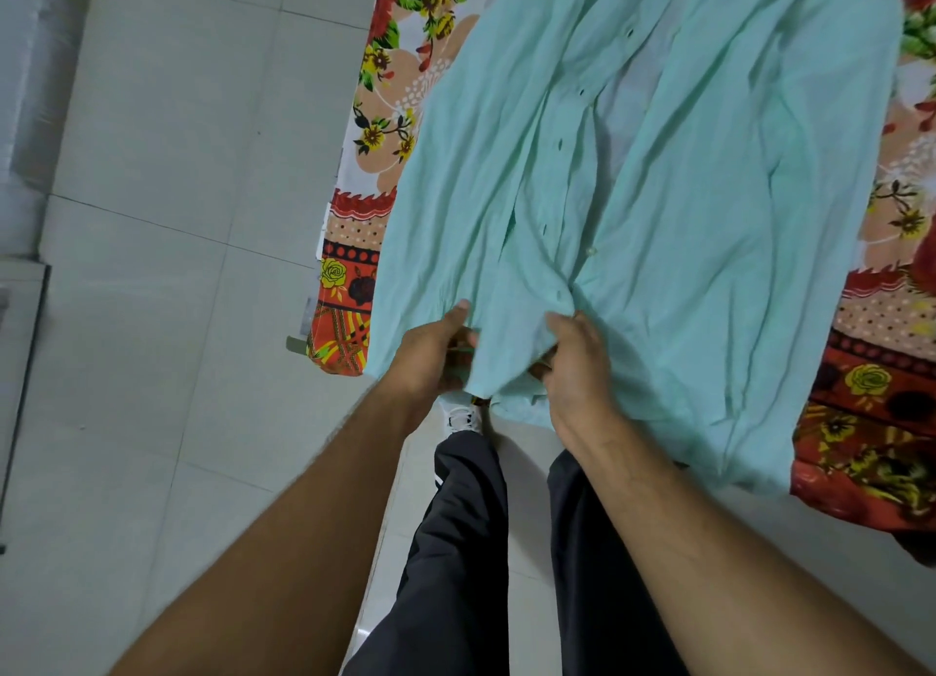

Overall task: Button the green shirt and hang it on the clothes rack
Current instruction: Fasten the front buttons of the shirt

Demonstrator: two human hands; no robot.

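Both bare forearms reach forward and down. The left hand [435,351] pinches the lower hem of the green shirt [684,209], thumb on top; the right hand [572,366] has its grip closed on the bunched front edge just beside it. The pale mint shirt lies unbuttoned and wrinkled on a floral bedsheet [385,118], buttonholes showing, hem toward the person, its length running away up the bed.

I saw green shirt [658,194] cut off by top edge, collar out of frame, left hand [430,353] fingertips tucked under hem, right hand [572,361] fingers buried in folds, floral bedsheet [871,422] mostly covered, one shoe [462,417] partly hidden.
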